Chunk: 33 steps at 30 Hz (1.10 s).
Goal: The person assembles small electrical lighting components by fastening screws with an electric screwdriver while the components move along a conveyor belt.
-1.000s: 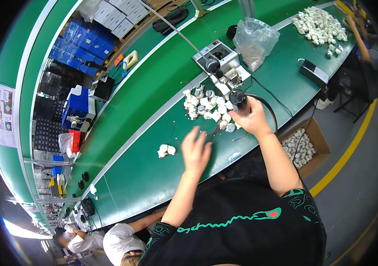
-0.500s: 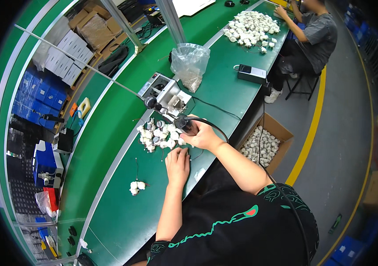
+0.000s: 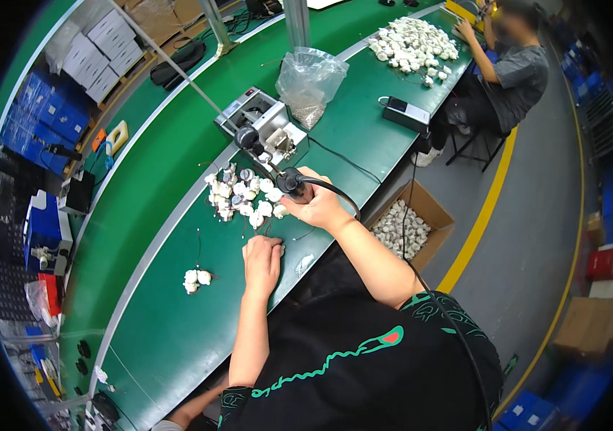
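White parts [image 3: 197, 279]: three apart; right hand [image 3: 318, 205] grips one tool [image 3: 293, 183].

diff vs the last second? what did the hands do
The left hand came in from open green table toward the pile of small white parts and now rests fingers-down just short of it; what it grips, if anything, can't be made out. The head turned, so the whole view shifted. Unchanged: the right hand keeps its grip on the black corded tool at the pile; the small white cluster lies apart.
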Each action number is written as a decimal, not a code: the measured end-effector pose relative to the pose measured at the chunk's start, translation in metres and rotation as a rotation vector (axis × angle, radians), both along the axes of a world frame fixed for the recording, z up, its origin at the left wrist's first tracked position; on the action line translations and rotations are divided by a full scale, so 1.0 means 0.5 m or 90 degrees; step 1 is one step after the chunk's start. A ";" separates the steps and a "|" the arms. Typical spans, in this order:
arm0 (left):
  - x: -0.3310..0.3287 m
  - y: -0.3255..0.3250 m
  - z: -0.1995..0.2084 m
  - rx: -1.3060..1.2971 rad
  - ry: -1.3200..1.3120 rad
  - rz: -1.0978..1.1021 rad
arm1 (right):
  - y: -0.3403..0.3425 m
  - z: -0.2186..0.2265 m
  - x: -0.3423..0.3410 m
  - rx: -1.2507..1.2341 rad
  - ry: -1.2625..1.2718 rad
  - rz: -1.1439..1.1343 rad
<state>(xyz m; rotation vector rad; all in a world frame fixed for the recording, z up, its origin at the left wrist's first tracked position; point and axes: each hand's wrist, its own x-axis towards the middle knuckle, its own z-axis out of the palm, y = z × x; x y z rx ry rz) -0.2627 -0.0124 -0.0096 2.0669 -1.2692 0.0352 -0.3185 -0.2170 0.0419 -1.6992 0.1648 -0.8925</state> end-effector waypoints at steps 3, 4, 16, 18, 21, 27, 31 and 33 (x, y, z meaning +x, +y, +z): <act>-0.003 0.008 0.004 -0.029 0.013 0.005 | 0.002 -0.012 -0.001 -0.001 0.041 0.035; -0.002 0.009 0.008 -0.037 0.010 0.002 | 0.005 -0.032 0.006 0.030 0.033 0.037; 0.007 0.056 -0.043 -0.147 -0.013 0.019 | 0.030 -0.075 0.034 0.129 0.143 0.019; 0.010 0.041 -0.065 -0.244 -0.056 0.034 | 0.021 -0.063 0.030 0.130 0.124 0.058; 0.011 -0.001 -0.055 -0.291 -0.075 -0.044 | -0.045 -0.095 -0.004 0.132 0.035 0.035; -0.014 0.013 -0.074 -0.194 -0.058 0.070 | 0.012 -0.041 0.022 0.115 0.012 0.097; -0.012 0.037 -0.063 -0.166 0.010 0.083 | 0.024 -0.037 0.047 0.127 0.007 0.141; -0.013 0.034 -0.067 -0.181 -0.005 0.087 | 0.018 -0.038 0.048 0.134 0.005 0.140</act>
